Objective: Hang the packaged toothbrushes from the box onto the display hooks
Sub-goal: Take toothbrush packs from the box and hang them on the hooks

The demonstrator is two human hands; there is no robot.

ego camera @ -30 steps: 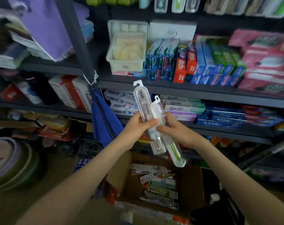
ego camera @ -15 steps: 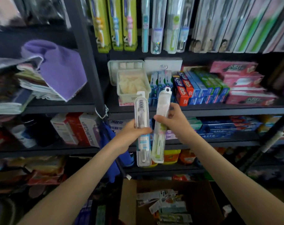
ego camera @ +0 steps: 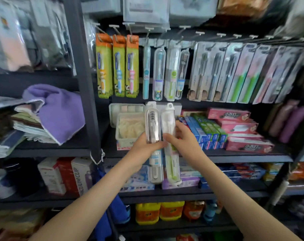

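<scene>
Holding one pack in each hand, the person stands both upright in the centre of the frame, below the hanging row. The left hand (ego camera: 144,146) has its fingers curled round the middle of a clear, round-ended plastic case with a white dark-bristled toothbrush (ego camera: 152,134) inside. The hang tab points up, probably so that the hole is ready for a peg.

Touching it on the right is a frosted white case with a green-handled toothbrush (ego camera: 171,164). The right hand (ego camera: 185,143) pinches this one at mid-length, thumb in front and fingers behind, which leaves the tab free. The two packs stand side by side, probably to keep them apart for separate pegs.

Above them, in the upper middle of the frame, a row of clear-cased toothbrushes (ego camera: 172,72) already hangs, and two of them look like the held pair. That makes it likely each pack is headed for its match. The white-tipped metal display hooks (ego camera: 199,33) run on towards the upper right, where flat grey card packs (ego camera: 234,72) fill most of them.

The supply box is out of view. Both packs are well below the hooks, so the hanging has not begun. Lifting either tab onto a peg will need its small hole lined up squarely with the tip.
</scene>
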